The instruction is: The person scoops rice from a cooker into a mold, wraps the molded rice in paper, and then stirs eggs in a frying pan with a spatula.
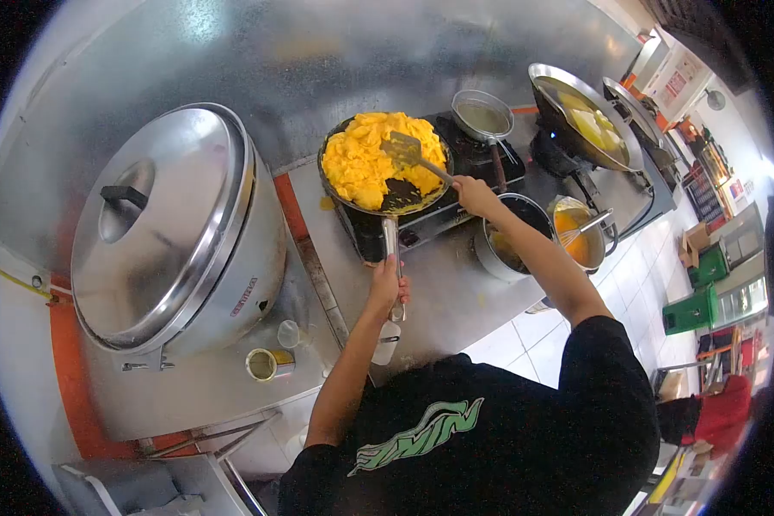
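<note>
A dark frying pan [402,199] sits over the portable stove [361,232], with its metal handle toward me. My left hand [389,288] is wrapped round that handle. Thick yellow scrambled eggs [361,159] fill most of the pan, leaving a bare dark patch at the near side. In my right hand [477,196] is the handle of a spatula [406,149], whose flat blade rests on the eggs at the pan's right half. Both hands are closed on what they hold.
A large lidded metal cooker [159,232] stands at left, near an open tin can [269,365]. To the right are a strainer [482,115], a dark pot [500,245], a pot of orange liquid with a whisk [586,225], and a wok [589,120]. Someone in red [721,413] is at far right.
</note>
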Motion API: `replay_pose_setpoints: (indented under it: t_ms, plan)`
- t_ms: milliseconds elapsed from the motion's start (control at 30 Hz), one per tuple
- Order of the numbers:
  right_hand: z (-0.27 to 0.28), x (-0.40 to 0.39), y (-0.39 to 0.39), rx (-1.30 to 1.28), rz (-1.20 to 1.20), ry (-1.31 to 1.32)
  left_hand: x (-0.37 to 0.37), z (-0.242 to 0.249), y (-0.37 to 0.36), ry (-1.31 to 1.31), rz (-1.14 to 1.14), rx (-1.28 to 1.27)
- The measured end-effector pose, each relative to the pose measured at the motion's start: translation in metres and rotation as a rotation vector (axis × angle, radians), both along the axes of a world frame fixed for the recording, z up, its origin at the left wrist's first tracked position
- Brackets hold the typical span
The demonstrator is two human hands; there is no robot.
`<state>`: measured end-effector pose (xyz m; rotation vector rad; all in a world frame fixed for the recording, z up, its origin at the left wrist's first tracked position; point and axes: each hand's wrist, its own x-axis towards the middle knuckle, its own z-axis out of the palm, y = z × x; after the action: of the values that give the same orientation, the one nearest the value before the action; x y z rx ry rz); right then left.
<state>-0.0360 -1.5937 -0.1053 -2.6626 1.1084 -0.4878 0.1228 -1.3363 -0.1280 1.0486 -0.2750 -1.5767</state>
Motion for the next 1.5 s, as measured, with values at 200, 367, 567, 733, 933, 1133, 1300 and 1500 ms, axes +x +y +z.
replay_pose_setpoints:
  t_ms: [200, 367, 567, 733, 933, 1133, 1300, 1500]
  plan:
    - [0.046, -0.008, 0.028, 0.231, -0.057, 0.111, -0.003, -0.002, 0.002, 0.053, 0.006, 0.023]
    - [0.044, 0.011, 0.04, 0.171, -0.029, 0.138, -0.002, 0.003, -0.002, 0.089, 0.013, 0.028]
    - [0.065, -0.001, 0.02, 0.26, -0.063, 0.218, -0.002, 0.001, -0.001, 0.08, 0.022, 0.017]
    - [0.075, 0.002, 0.028, 0.404, -0.082, 0.278, -0.005, 0.011, 0.002, 0.042, 0.023, 0.061]
    - [0.043, 0.012, 0.057, 0.186, -0.001, 0.066, -0.001, -0.002, -0.002, 0.103, -0.011, -0.001]
    - [0.117, -0.006, 0.073, 0.149, 0.04, 0.08, -0.001, 0.003, 0.002, 0.095, -0.006, -0.023]
    - [0.106, -0.012, 0.013, -0.077, -0.157, 0.078, -0.001, -0.003, 0.001, 0.086, -0.004, -0.008]
    - [0.064, 0.008, -0.024, 1.037, -0.207, -0.215, -0.002, 0.003, 0.0, -0.118, 0.002, 0.021]
